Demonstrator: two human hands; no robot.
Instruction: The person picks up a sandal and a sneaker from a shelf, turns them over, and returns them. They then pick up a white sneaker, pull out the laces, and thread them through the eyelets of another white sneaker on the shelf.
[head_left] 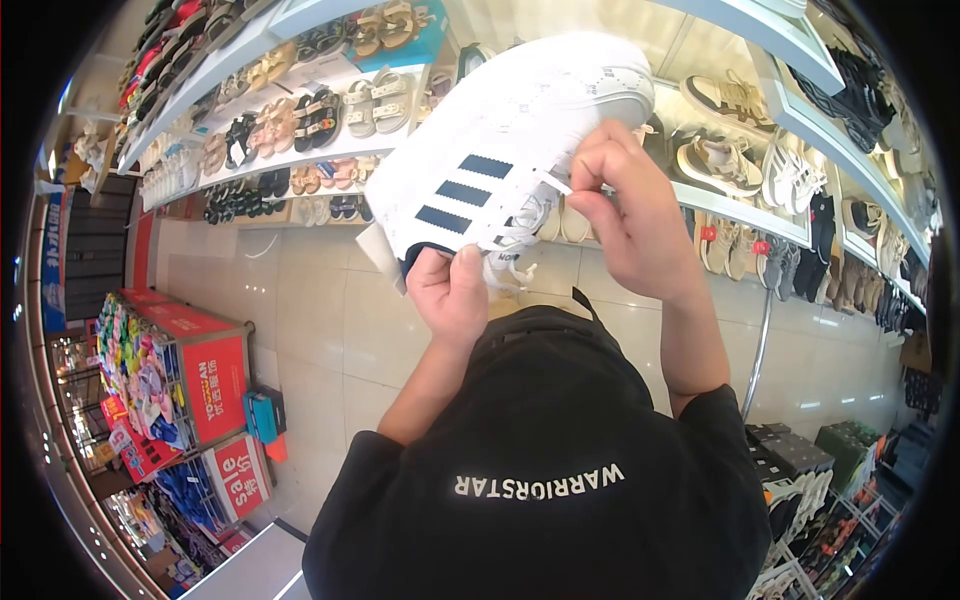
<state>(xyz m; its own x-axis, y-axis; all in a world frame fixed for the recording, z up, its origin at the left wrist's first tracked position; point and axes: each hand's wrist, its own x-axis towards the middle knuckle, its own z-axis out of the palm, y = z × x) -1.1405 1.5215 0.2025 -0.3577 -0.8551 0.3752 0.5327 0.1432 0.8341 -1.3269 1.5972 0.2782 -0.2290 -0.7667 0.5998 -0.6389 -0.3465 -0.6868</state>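
Clearly the lacing is the work in hand. The white sneaker [500, 150], with three dark stripes on its side, is held up in front of the person's chest, toward twelve o'clock in the head view, its toe pointing to about two o'clock. The left hand [452, 295] is closed around the heel end from below, thumb pressed on the side panel at about seven o'clock of the shoe. The right hand [630, 215], at the shoe's four o'clock, pinches the lace [535, 183] between thumb and fingertips just by the eyelets.

To do this well, I'd say the left hand should hold the heel firm so the shoe does not twist, while the right draws the lace flat and straight through, without letting it kink.

Behind, wall shelves [300, 160] of sandals run off to ten o'clock, and a red sale bin [215, 375] stands at eight o'clock.
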